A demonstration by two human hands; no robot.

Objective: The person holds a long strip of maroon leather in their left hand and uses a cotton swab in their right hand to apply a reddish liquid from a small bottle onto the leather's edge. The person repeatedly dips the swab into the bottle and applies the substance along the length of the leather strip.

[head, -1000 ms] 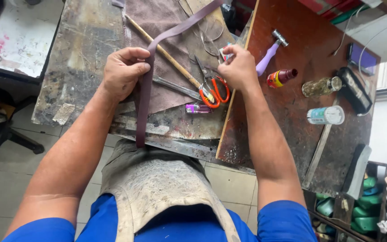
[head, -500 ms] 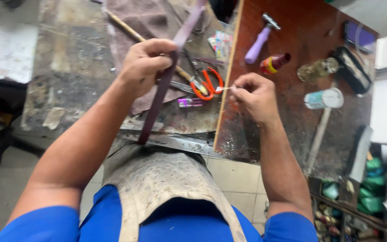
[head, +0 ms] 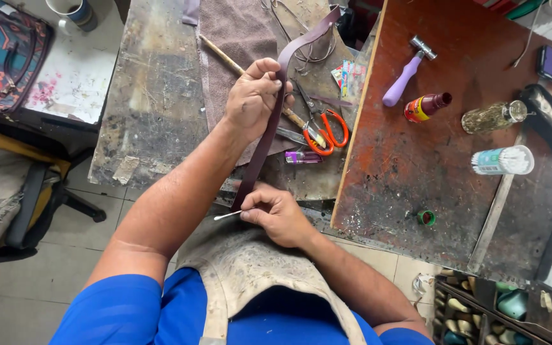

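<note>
A worn, stained workbench [head: 154, 108] is seen across the middle, grey and scuffed. A reddish-brown board [head: 429, 160] is laid beside it on the right, marked with dark blotches. Pale floor tiles [head: 46, 281] are shown below, evenly lit by soft daylight. A chair [head: 14, 191] with a yellow seat is parked at the left, and a white surface [head: 78, 76] splashed with pink is glimpsed above it. Shelf compartments [head: 512, 306] are crowded at lower right.

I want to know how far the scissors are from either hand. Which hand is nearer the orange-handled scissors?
Left. The left hand grips the strap just beside the orange-handled scissors. The right hand, holding a cotton swab, sits lower, off the bench edge.
</note>
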